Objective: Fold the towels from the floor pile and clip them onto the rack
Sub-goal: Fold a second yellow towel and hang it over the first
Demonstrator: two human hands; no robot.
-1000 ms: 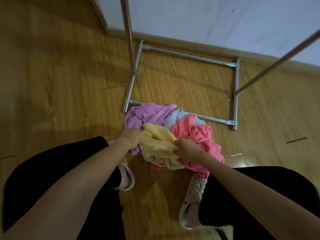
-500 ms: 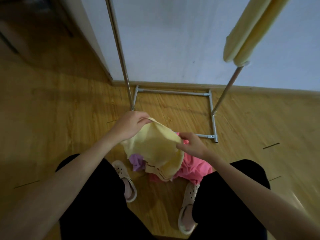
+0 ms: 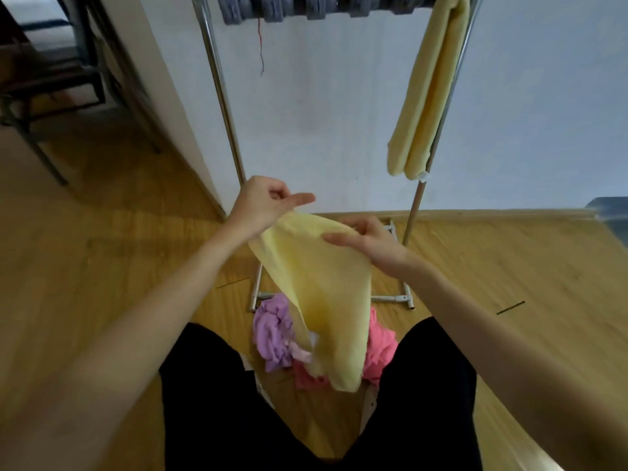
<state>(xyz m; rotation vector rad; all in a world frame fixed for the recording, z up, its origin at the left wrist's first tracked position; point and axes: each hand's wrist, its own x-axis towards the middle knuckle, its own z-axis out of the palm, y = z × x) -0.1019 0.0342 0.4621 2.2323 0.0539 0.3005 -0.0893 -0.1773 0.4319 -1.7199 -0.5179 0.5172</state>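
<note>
The left hand pinches the upper edge of a pale yellow towel, fingers curled over the cloth with the forefinger pointing off to the right. The right hand holds the same edge a little lower and to the right, thumb stretched across the top of the fabric and the other fingers tucked behind it (how far they wrap round cannot be made out). Between the two hands the towel is lifted clear of the floor and hangs down in a long drape, its lower end dangling in front of the floor pile, where a crumpled purple towel lies on the left and a pink towel on the right, both partly hidden behind the yellow cloth. The pile sits on the wooden floor just in front of the base of a metal rack, between the person's black-clad legs. Higher up, a second yellow towel, folded lengthwise, hangs from the rack's top bar beside the right upright. A row of grey clips lines that top bar, and a thin red thread trails down from them. A white wall stands behind the rack.
</note>
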